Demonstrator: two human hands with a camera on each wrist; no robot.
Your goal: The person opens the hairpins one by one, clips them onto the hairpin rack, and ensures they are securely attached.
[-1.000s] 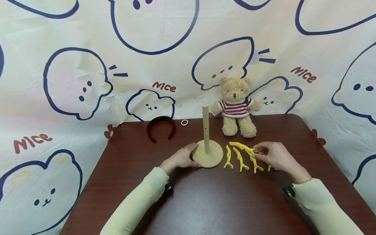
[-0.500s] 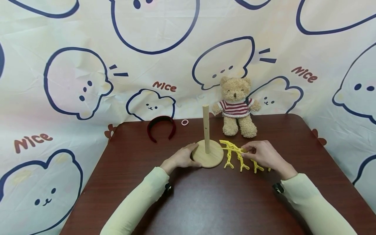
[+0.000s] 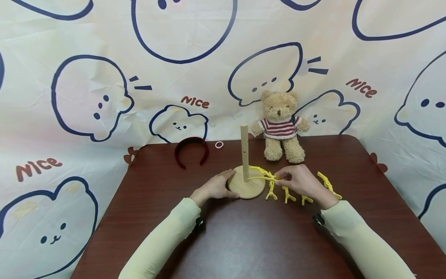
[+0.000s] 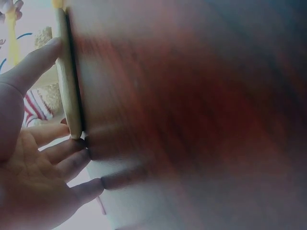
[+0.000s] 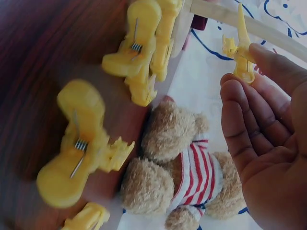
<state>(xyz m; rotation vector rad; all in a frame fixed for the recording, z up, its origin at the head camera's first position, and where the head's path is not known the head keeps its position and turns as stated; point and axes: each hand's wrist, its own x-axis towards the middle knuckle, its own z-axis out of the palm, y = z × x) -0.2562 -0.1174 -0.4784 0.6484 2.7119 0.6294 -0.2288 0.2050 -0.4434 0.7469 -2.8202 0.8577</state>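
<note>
A wooden stand (image 3: 245,147) with an upright post on a round base stands mid-table. My left hand (image 3: 216,186) holds the left rim of that base, thumb at the near side and fingers behind, as the left wrist view also shows at the base edge (image 4: 69,91). My right hand (image 3: 300,181) pinches a yellow spring hair clip (image 5: 243,60) by its handle end. The clip's jaws are spread and point left, close to the foot of the post; whether they touch it, I cannot tell. More yellow clips (image 3: 271,194) lie in a row below and beside my right hand.
A teddy bear (image 3: 278,128) in a striped shirt sits at the back right. A dark red headband (image 3: 177,155) and a small pink-white ring (image 3: 219,145) lie at the back left. Behind the brown table (image 3: 223,240) hangs a printed cloth.
My right hand has moved left, carrying the yellow hair clip from the row to the post. Its jaws have spread apart. My left hand has stayed on the base.
</note>
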